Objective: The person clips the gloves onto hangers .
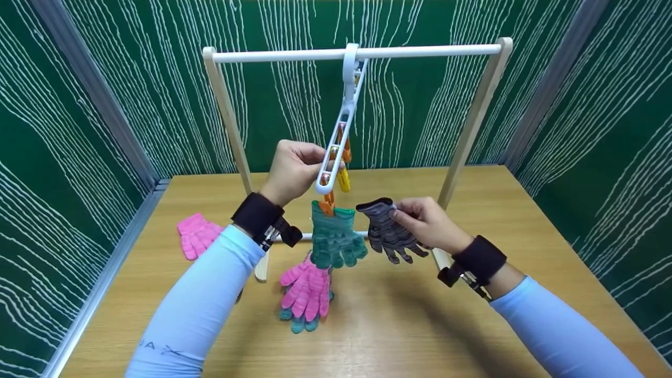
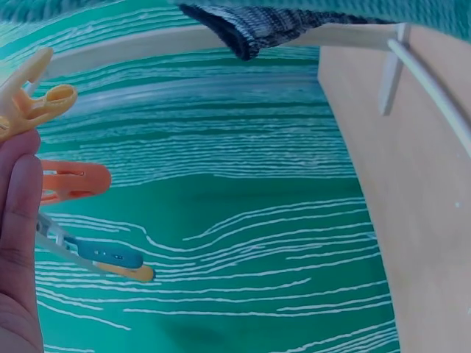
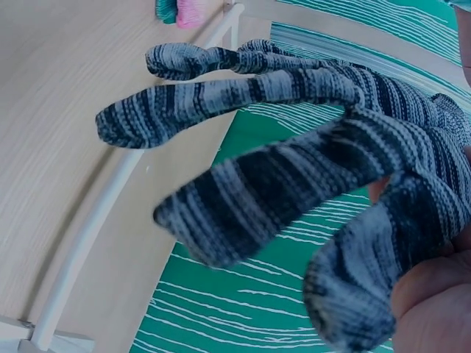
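Note:
My left hand is at the near end of a white clip hanger, its thumb and fingers pinching a yellow clothespin. In the left wrist view this clothespin is at the fingertips. Beneath the hanger's near tip, an orange clothespin grips the cuff of a green glove, fingers down. To its right, my right hand pinches a grey-black striped glove by the cuff. The right wrist view shows that glove's fingers dangling large and close.
The hanger hooks over the white bar of a wooden-legged rack. On the table, a pink glove overlaps teal ones; another pink glove lies left. More clothespins, one orange and one teal, hang along the hanger.

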The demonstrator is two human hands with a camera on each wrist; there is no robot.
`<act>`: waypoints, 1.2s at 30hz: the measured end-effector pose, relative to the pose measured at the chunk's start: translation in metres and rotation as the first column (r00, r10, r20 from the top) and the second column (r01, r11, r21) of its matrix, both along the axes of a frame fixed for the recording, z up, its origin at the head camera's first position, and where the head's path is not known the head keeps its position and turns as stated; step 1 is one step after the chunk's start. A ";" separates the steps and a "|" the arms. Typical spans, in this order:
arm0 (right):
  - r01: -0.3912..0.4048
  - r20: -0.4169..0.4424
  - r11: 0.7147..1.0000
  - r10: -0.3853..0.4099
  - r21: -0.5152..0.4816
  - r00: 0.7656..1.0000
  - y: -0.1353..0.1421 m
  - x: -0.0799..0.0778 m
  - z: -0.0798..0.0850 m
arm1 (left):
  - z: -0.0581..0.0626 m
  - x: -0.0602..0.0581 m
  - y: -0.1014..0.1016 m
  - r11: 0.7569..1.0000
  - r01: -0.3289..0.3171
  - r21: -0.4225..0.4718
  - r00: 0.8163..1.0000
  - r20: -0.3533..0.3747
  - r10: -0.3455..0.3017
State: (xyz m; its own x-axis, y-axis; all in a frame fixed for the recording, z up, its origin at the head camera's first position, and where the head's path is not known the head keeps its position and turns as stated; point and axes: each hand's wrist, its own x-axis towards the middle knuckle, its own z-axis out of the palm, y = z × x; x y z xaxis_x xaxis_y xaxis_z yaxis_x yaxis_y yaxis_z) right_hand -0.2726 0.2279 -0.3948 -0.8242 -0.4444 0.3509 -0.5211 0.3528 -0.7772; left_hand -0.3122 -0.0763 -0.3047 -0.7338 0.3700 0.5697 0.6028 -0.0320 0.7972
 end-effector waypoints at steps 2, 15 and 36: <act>0.001 -0.012 1.000 -0.001 0.008 1.000 -0.002 0.000 0.002 | 0.000 0.000 0.001 1.000 0.010 0.007 1.000 0.001 -0.010; 0.002 -0.038 1.000 -0.002 0.009 0.999 -0.013 -0.001 0.017 | 0.000 0.003 0.004 0.999 0.030 0.040 0.998 0.045 -0.032; -0.047 -0.057 0.998 0.045 -0.042 0.997 -0.028 0.004 0.035 | -0.004 0.004 0.010 0.997 0.028 0.070 0.999 0.023 -0.030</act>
